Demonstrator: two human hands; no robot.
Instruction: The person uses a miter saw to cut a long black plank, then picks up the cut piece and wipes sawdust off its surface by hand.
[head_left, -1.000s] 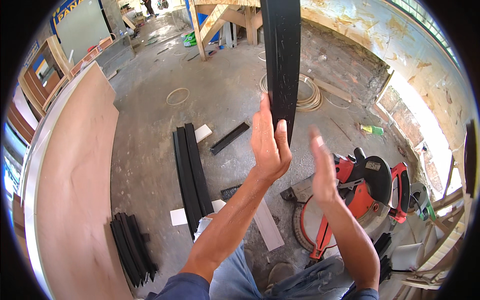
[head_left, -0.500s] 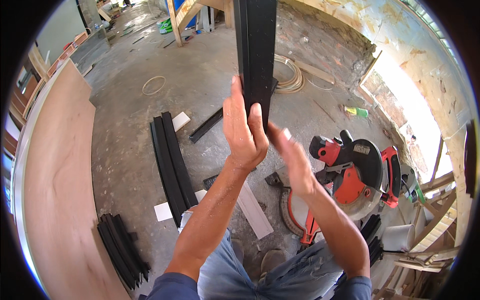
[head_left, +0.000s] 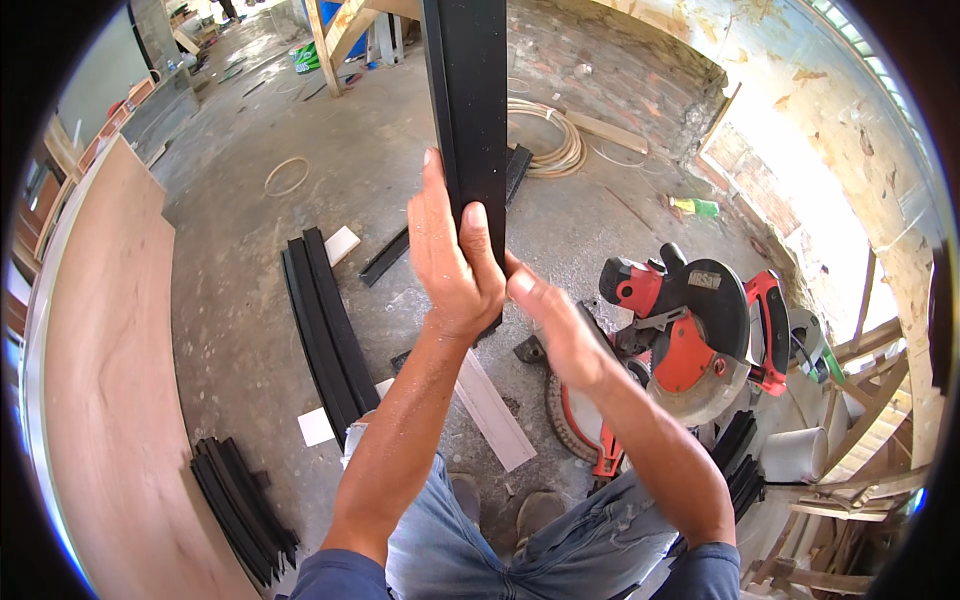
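A long black metal profile [head_left: 477, 110], dotted with pale specks, stands up in front of me and runs out past the top edge. My left hand [head_left: 450, 255] grips its lower part, fingers along the left side and thumb on the front face. By the profile's lower right edge is my right hand [head_left: 560, 330], thumb toward me and a finger stretched to the edge; its other fingers are mostly hidden. On the floor to the right rests a red and black miter saw [head_left: 690, 340]. Longer black profiles [head_left: 330, 320] lie left of my forearm.
A large plywood panel [head_left: 105, 350] stands along the left side. Short black pieces [head_left: 240, 510] lie beside it. A pale strip [head_left: 495, 410] is near my shoes. Farther off are a coiled hose [head_left: 555, 150] and a green-yellow bottle [head_left: 695, 207]; a white bucket [head_left: 795, 455] stands right.
The profile and both hands have shifted left in the picture, and the whole view has moved with them. My right hand, blurred before, now shows more sharply at the profile's edge.
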